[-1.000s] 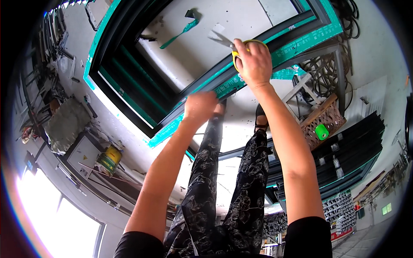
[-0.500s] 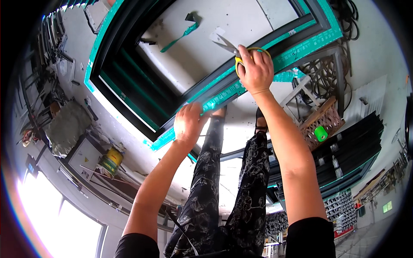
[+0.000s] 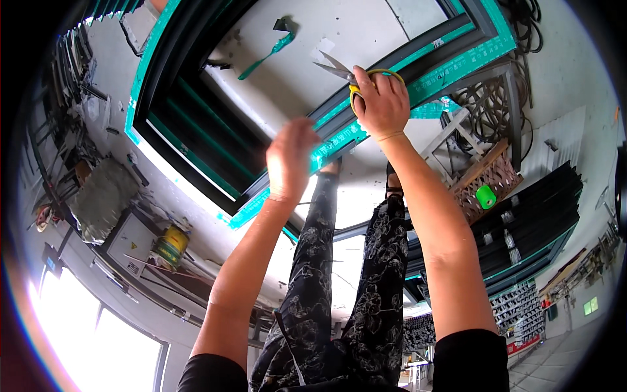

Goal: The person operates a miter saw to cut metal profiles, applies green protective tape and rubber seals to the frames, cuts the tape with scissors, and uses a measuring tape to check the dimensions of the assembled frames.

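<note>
- Right hand (image 3: 384, 104): closed around the yellow handles of a pair of scissors (image 3: 349, 73). The grey blades stand apart and point up and to the left, over the pale floor inside the frame. The hand rests over the near rail of the frame.
- Left hand (image 3: 292, 159): blurred, fingers loosely curled. Whether it holds anything cannot be told. It lies at the same near rail, lower and to the left of the right hand.
- Window frame (image 3: 196, 171): a large dark frame with teal protective film (image 3: 339, 138) along its rails, lying flat, with bare grey floor showing through the opening. The scissors sit at its near rail, towards the right end.
- Loose strip of teal film (image 3: 266, 57): lies on the floor inside the frame opening, well apart from both hands.
- Wooden crate (image 3: 488, 178): stands to the right of the right forearm, beside a metal trestle. It contains a bright green roll (image 3: 485, 196); its other contents are too small to identify.
- Yellow tin (image 3: 171, 243): stands at lower left, near a grey cabinet. Its contents are not visible.
- Black rubber cord (image 3: 521, 26): coiled at upper right, beyond the frame corner.
- Dark profile bars (image 3: 532, 225): stacked in a bundle at right, below the crate.
- The person's legs, in dark patterned trousers (image 3: 326, 274), stand between the two forearms.
</note>
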A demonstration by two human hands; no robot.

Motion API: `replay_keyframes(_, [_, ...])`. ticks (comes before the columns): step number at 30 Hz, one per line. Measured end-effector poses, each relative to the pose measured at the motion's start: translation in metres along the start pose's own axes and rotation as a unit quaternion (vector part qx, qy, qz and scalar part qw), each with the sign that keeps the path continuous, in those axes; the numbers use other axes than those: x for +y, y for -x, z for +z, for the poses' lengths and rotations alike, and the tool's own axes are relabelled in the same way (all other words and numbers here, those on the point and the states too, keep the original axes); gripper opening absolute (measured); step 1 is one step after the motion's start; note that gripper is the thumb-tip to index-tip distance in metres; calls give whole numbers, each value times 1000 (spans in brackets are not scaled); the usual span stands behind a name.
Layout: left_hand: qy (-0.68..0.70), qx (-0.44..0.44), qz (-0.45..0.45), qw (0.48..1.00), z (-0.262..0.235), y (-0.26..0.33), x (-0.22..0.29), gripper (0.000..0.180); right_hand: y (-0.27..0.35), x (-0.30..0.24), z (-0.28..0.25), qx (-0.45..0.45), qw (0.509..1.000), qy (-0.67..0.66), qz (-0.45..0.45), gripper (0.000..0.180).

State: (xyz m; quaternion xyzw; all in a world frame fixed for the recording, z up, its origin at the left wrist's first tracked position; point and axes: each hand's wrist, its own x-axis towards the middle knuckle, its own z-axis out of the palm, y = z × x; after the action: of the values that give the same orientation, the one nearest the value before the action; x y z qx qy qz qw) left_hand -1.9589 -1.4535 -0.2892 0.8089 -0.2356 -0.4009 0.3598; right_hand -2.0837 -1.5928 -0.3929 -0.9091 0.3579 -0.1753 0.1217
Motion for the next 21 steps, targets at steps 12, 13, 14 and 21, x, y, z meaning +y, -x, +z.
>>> replay_keyframes(12, [-439,-121,206,866,18,8,-42,14,-5,0,-3,0,999,-47,4,46])
replay_keyframes(13, [-440,-122,207,865,19,8,-41,14,-5,0,-3,2,999,-46,5,46])
replay_keyframes(14, [-444,-121,217,861,20,8,-40,14,-4,1,-2,-2,999,-51,5,46])
replay_keyframes(21, [-448,-52,198,870,34,9,-59,20,-7,-1,-2,11,998,-57,2,46])
